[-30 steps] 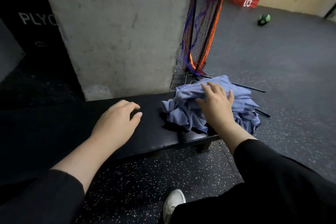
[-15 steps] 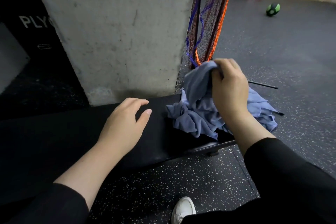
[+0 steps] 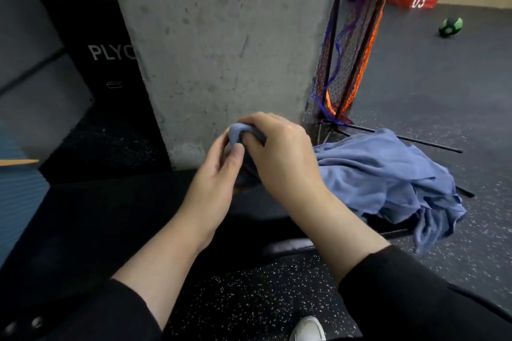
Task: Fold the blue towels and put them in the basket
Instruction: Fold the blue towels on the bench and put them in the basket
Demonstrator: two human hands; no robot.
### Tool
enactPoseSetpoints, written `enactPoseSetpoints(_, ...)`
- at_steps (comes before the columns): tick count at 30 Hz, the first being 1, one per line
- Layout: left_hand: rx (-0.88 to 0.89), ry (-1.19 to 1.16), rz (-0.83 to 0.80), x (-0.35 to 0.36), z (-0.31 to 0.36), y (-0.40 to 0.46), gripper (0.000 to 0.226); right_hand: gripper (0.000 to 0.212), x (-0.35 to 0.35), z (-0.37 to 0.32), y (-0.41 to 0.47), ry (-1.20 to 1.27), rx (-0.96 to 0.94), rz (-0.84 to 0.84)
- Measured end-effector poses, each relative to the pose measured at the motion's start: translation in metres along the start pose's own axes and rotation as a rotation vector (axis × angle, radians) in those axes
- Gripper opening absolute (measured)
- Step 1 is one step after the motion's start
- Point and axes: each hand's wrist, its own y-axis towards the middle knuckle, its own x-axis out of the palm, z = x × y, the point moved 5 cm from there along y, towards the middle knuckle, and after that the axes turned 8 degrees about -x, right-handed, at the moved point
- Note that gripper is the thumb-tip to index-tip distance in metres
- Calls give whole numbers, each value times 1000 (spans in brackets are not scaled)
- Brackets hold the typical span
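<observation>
Towel point(image 3: 239, 134) corner is showing as a small blue bulge at the top of the two hands, which are meeting in front of the concrete pillar point(image 3: 221, 36) in the head view. The right hand point(image 3: 279, 152) is curling over the cloth from above, fingers wrapped round it, and the left hand point(image 3: 219, 171) is coming in just beside it from the left, its thumb pressing onto the same bulge. Both hands are therefore closing on the one towel, and most of its length is hanging hidden below and behind the palms, so its long axis cannot be told.

Just to the right of the right hand, the towel pile point(image 3: 388, 183) is lying crumpled on the end of the black bench point(image 3: 110, 216), one edge drooping over the end. The right hand is the nearer one to that pile.

In my judgement the coming move is to draw the hands apart, leftward over the bench, to spread the held towel. No basket is in view.
</observation>
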Motion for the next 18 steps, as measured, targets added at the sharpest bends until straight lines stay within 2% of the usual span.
enactPoseSetpoints(4,-75,-85,149,-22,2,0,31,22,25,-4,-4,235,136,-101)
enactPoseSetpoints(8,-107,-67,276,-56,6,0,32,25,46,-6,-4,436,205,-245)
enactPoseSetpoints(10,-85,-51,335,-76,15,-2,31,18,57,-9,-3,441,207,-342)
enactPoseSetpoints(11,-69,-50,367,-87,20,-4,30,5,61,-11,-3,401,197,-388)
enactPoseSetpoints(12,-46,-47,407,-101,25,-6,29,12,66,-13,-3,361,191,-419)
enactPoseSetpoints(14,30,-27,507,-129,37,-11,27,31,72,-19,-2,376,203,-420)
enactPoseSetpoints(18,172,41,656,-177,53,-24,21,21,79,-39,7,566,251,-291)
